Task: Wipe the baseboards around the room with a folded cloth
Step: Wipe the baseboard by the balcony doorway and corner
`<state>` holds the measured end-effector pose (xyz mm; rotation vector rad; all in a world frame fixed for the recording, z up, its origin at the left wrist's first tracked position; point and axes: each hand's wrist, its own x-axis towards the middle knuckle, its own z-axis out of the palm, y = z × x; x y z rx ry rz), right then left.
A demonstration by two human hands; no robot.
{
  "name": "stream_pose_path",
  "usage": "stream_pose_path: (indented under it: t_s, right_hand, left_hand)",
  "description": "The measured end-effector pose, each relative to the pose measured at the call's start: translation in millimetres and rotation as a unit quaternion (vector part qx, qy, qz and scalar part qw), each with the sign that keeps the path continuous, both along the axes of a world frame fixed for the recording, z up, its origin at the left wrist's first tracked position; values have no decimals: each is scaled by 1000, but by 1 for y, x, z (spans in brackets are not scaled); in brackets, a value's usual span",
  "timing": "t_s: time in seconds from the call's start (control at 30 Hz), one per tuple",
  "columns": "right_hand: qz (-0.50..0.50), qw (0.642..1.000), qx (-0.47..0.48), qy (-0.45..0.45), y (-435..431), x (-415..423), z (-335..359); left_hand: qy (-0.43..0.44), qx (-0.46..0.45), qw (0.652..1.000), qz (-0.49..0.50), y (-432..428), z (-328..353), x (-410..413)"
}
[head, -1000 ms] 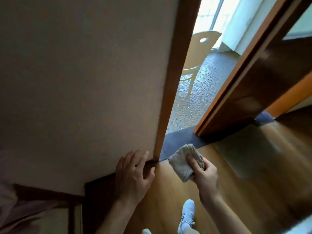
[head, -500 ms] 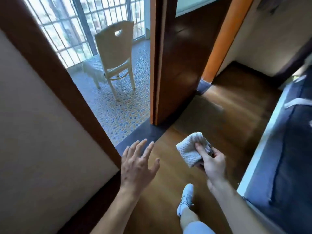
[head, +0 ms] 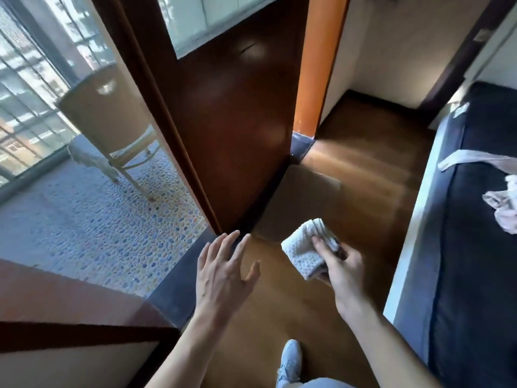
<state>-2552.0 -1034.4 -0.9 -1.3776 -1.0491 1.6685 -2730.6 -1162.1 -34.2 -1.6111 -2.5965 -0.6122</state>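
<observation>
Since the earlier frame the left hand (head: 223, 273) has come off the wall and the view has swung toward the open door (head: 237, 121). Its grip is spread and empty above the wooden floor (head: 349, 205). The right hand (head: 341, 264) pinches the folded cloth (head: 302, 253) at centre frame, clear of any baseboard (head: 391, 103). Recommendation: press a clean fold flat along the board's top edge. No containers are visible.
</observation>
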Motion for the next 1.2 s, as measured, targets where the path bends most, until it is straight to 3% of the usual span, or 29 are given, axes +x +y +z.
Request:
stream_pose_path:
  t_s: [1.2]
  right_hand:
    - [-179,983,-36,11,472,-120,-6]
  left_hand:
    - [22,-31,982,-183,550,4,-147]
